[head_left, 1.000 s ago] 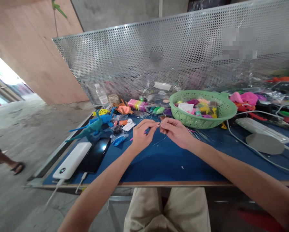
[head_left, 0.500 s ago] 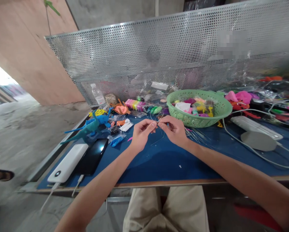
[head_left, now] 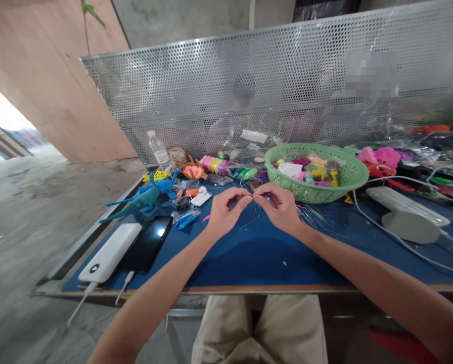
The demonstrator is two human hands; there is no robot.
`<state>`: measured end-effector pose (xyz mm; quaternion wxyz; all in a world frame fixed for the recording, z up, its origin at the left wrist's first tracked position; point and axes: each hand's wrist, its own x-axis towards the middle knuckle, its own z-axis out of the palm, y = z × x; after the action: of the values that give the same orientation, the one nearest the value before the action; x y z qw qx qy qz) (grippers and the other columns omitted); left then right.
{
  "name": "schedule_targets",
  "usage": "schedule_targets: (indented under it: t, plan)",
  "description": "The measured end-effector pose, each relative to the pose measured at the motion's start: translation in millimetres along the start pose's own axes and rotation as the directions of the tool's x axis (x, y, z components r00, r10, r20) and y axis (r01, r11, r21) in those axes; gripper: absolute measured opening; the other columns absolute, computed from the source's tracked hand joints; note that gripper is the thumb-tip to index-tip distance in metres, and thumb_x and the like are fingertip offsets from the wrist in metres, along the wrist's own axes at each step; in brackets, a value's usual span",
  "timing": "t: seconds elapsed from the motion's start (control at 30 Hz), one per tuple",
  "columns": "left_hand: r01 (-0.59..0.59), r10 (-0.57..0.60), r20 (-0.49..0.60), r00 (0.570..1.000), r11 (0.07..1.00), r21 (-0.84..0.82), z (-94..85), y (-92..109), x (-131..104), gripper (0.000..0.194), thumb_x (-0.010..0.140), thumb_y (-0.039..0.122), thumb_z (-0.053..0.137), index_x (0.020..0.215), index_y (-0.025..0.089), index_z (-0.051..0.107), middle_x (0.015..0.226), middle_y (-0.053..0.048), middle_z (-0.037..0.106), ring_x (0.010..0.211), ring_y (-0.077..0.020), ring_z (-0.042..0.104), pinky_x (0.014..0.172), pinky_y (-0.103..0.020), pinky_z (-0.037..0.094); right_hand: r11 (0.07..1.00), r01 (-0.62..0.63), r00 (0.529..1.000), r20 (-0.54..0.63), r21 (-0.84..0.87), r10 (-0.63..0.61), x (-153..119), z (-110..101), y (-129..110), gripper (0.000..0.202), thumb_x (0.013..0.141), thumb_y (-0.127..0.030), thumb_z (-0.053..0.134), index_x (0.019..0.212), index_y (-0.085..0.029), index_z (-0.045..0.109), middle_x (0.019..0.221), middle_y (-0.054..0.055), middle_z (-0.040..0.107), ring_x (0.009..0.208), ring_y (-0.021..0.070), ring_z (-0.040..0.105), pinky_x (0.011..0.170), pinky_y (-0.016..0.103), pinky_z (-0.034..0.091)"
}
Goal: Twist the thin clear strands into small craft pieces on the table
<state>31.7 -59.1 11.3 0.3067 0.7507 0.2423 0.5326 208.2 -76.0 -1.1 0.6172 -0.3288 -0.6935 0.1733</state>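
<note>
Over the middle of the blue table (head_left: 241, 263), my left hand (head_left: 226, 208) and my right hand (head_left: 278, 203) meet fingertip to fingertip. Each is closed in a pinch on a thin wire (head_left: 257, 216), which curves down below the fingertips. The spot where the fingers meet hides what they do with it. Just right of my right hand stands a green plastic basket (head_left: 317, 194) with colourful soft pieces inside. Several loose thin wires (head_left: 313, 215) lie in front of the basket.
Blue and teal toy figures (head_left: 150, 197), a phone (head_left: 149, 245) and a white power bank (head_left: 110, 253) lie at left. A water bottle (head_left: 158, 150) stands behind. A white cable (head_left: 397, 246) loops at right. A perforated metal panel (head_left: 211, 76) borders the back.
The view has shifted a little, so the scene sits slightly further right. My fingertips stay pinched together, with the fingers slightly rearranged around the wire.
</note>
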Motion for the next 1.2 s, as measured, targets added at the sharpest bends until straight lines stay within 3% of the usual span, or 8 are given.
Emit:
schedule_targets:
  t: [0.33,0.63,0.8,0.9,0.97,1.03,1.13,1.2]
  plan:
    - [-0.119,0.132,-0.054,0.99,0.974,0.193,1.2,-3.7,0.5,0.018,0.092,0.036,0.065,0.091,0.019,0.073,0.087,-0.005,0.074,0.066,-0.011,0.063,0.061,-0.024,0.051,0.902,-0.226,0.973,0.05,0.369,0.224,1.5,7.7,16.9,0.02,0.086,-0.044,0.07,0.087,-0.024,0.066,0.083,0.001,0.066,0.071,0.0153,0.061,0.069,0.032,0.053]
    - [-0.133,0.154,-0.074,0.985,0.964,0.232,5.6,-8.8,-2.7,0.015,0.094,0.032,0.062,0.094,0.019,0.069,0.093,-0.004,0.071,0.052,-0.0056,0.049,0.052,-0.021,0.044,0.951,-0.163,0.985,-0.013,0.264,0.173,0.5,5.9,8.4,0.017,0.088,-0.042,0.069,0.09,-0.024,0.068,0.076,0.001,0.068,0.065,0.0152,0.063,0.065,0.032,0.055]
    - [-0.124,0.136,-0.02,0.991,0.946,0.3,1.2,-9.7,-0.5,0.022,0.092,0.029,0.063,0.112,0.019,0.068,0.092,-0.004,0.076,0.06,-0.0097,0.062,0.061,-0.023,0.052,0.962,-0.173,0.98,-0.056,0.213,0.189,4.1,2.4,18.0,0.013,0.088,-0.037,0.069,0.09,-0.024,0.069,0.075,0.0,0.067,0.066,0.0149,0.063,0.066,0.032,0.054]
    - [-0.104,0.089,0.064,0.994,0.95,0.293,-1.6,-7.2,-0.8,0.027,0.091,0.029,0.064,0.117,0.02,0.068,0.096,-0.005,0.078,0.072,-0.014,0.072,0.066,-0.025,0.057,0.914,-0.253,0.957,-0.056,0.318,0.284,9.7,-0.7,31.4,0.018,0.087,-0.041,0.07,0.089,-0.023,0.068,0.076,0.0,0.067,0.068,0.0142,0.063,0.068,0.031,0.053]
    - [-0.105,0.077,0.104,0.992,0.949,0.298,-3.5,-4.8,-1.5,0.02,0.091,0.03,0.065,0.106,0.02,0.073,0.09,-0.004,0.079,0.074,-0.0155,0.074,0.066,-0.024,0.057,0.837,-0.323,0.931,-0.009,0.442,0.364,13.5,-4.5,38.9,0.022,0.085,-0.043,0.071,0.088,-0.023,0.065,0.078,0.0,0.066,0.07,0.0132,0.062,0.069,0.03,0.053]
    - [-0.108,0.09,0.068,0.994,0.94,0.324,-6.0,-3.5,-1.5,0.017,0.092,0.031,0.063,0.092,0.02,0.075,0.081,-0.002,0.078,0.07,-0.0147,0.073,0.064,-0.024,0.055,0.732,-0.414,0.902,0.131,0.541,0.412,16.2,-9.2,43.4,0.025,0.084,-0.045,0.074,0.088,-0.023,0.063,0.078,-0.002,0.064,0.071,0.0124,0.062,0.069,0.028,0.053]
    - [-0.04,0.072,-0.103,0.992,0.959,0.282,-10.6,-6.4,0.6,0.024,0.094,0.035,0.06,0.083,0.019,0.073,0.076,-0.002,0.075,0.067,-0.0129,0.068,0.062,-0.023,0.053,0.624,-0.502,0.864,0.318,0.599,0.389,17.5,-14.8,45.1,0.027,0.083,-0.046,0.075,0.09,-0.024,0.06,0.072,-0.004,0.058,0.068,0.0117,0.058,0.066,0.027,0.051]
    - [0.04,-0.007,-0.195,0.981,0.985,0.169,-12.6,-10.4,2.7,0.025,0.092,0.041,0.062,0.087,0.017,0.071,0.079,-0.004,0.074,0.07,-0.0128,0.067,0.062,-0.022,0.053,0.611,-0.493,0.87,0.341,0.62,0.356,17.1,-16.1,44.7,0.026,0.083,-0.044,0.075,0.09,-0.024,0.061,0.069,-0.005,0.055,0.066,0.0112,0.056,0.065,0.027,0.05]
